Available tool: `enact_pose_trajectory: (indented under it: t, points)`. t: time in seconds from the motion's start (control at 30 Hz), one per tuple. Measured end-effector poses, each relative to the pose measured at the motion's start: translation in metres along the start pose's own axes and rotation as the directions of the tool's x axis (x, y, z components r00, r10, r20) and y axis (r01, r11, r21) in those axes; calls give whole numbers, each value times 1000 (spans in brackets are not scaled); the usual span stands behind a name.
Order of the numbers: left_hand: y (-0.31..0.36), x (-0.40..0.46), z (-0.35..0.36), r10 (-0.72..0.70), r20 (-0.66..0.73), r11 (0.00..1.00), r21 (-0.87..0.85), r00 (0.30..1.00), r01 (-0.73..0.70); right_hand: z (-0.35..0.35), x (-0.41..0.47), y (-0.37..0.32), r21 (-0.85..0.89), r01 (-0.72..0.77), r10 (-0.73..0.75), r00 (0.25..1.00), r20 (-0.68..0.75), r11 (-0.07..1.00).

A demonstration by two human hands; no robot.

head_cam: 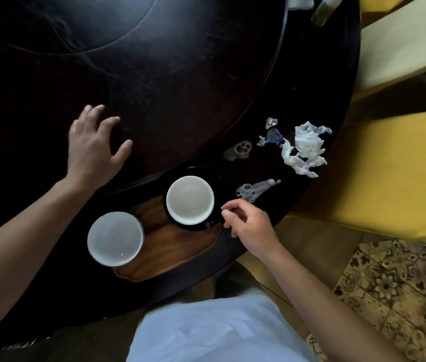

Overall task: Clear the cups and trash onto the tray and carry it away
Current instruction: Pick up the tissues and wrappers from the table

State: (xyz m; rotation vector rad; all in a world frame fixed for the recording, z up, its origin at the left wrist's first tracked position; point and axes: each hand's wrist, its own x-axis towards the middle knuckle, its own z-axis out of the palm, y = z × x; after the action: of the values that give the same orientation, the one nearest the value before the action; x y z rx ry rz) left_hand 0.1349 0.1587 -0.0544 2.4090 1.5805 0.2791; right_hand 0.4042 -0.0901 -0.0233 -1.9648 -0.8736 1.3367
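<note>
Head view. A dark round table (180, 74) carries a wooden tray (170, 257) at its near edge, directly in front of the person. Two cups stand on the tray: a cup with a white interior (115, 239) at the tray's left end, and a black cup with a white interior (190, 200) at its far right corner. Both look empty.

The left hand (94, 150) is spread flat, fingers apart, over the bare table surface beyond the tray's left end; it grips nothing. The right hand (248, 223) sits just beside the black cup on its right side, fingers loosely curled, fingertips at the cup's wall. Whether they pinch a handle cannot be told.

Trash lies on the table toward its right edge, off the tray: a crumpled white napkin (306, 150), a torn blue-and-silver wrapper (272, 133) just left of it, and two clear plastic scraps (238, 150) (256, 190) nearer the black cup.

A yellow chair (389, 178) stands beside the table's right edge.
</note>
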Motion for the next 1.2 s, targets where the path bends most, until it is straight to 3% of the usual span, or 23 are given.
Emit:
enact_pose_trajectory:
  t: [0.1,0.2,0.27,0.4,0.53,0.63,0.8,0.97,1.2]
  points:
    - [69,33,10,273,-77,958,-71,959,-279,-54,16,-2,-119,93,-114,975,-189,989]
    - [133,64,37,497,-87,863,-61,864,-502,-115,41,10,-340,144,-284,869,-406,929]
    - [168,79,55,600,-43,796,-62,799,-602,-154,60,23,-462,122,-360,805,-472,879]
    - [217,106,94,722,146,690,-82,676,-719,-205,99,46,-595,-20,-281,869,-408,803]
    - [244,129,129,770,337,576,-3,542,-817,-214,138,65,-683,-26,-242,925,-293,730]
    - [254,138,139,739,430,553,52,518,-832,-210,158,73,-732,-35,-223,941,-253,681]
    - [272,147,133,745,472,522,28,471,-853,-213,170,69,-750,-4,-259,937,-234,661]
    - [286,143,128,741,464,542,13,485,-840,-213,177,65,-679,37,-269,933,-239,733]
    - [292,135,129,722,457,637,-145,520,-757,-207,183,69,-636,3,-245,924,-293,771]
